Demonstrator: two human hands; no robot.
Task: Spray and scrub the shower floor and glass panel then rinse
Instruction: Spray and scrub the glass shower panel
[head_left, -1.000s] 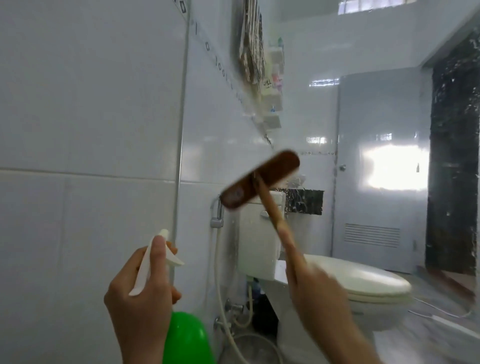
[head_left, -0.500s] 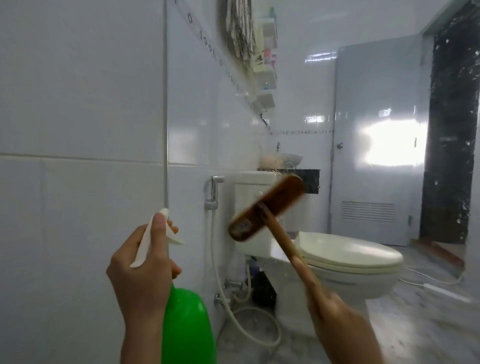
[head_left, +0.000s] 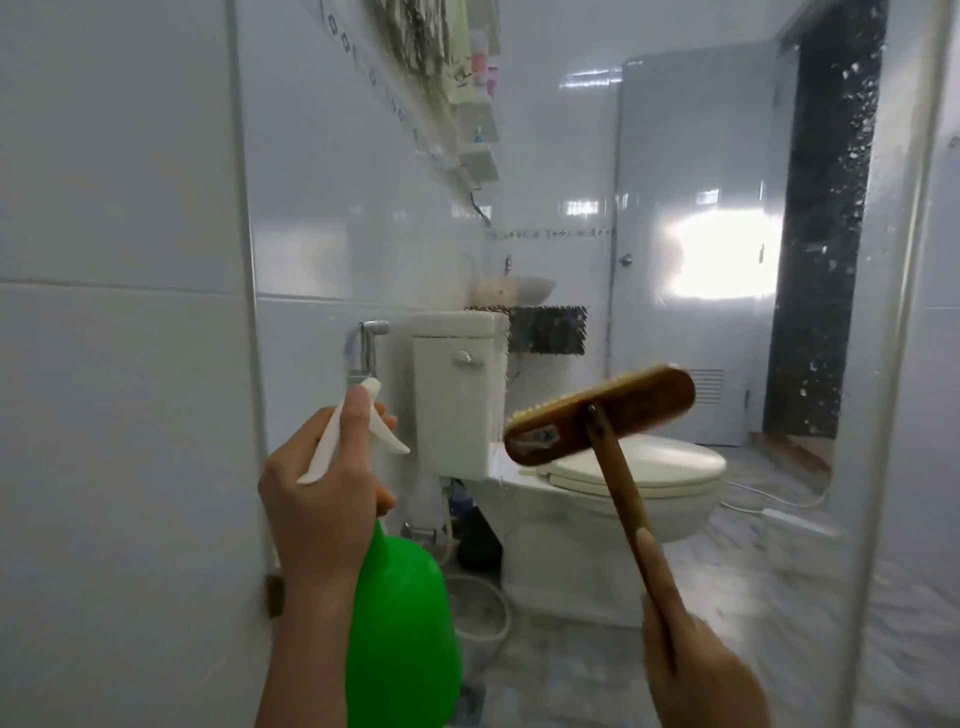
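left hand (head_left: 322, 499) fingers (head_left: 358, 415) clamp the bottle (head_left: 400, 634) neck at near left, right hand (head_left: 696, 675) grips the stiff brush (head_left: 597, 415) low on its handle, head by the glass (head_left: 675, 182); both look light, a wet handle could slip.

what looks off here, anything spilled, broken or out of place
Nothing looks broken or spilled. The glass panel is hazy with spots, mostly near the tank, and a white cord trails loose over the floor beside the toilet.
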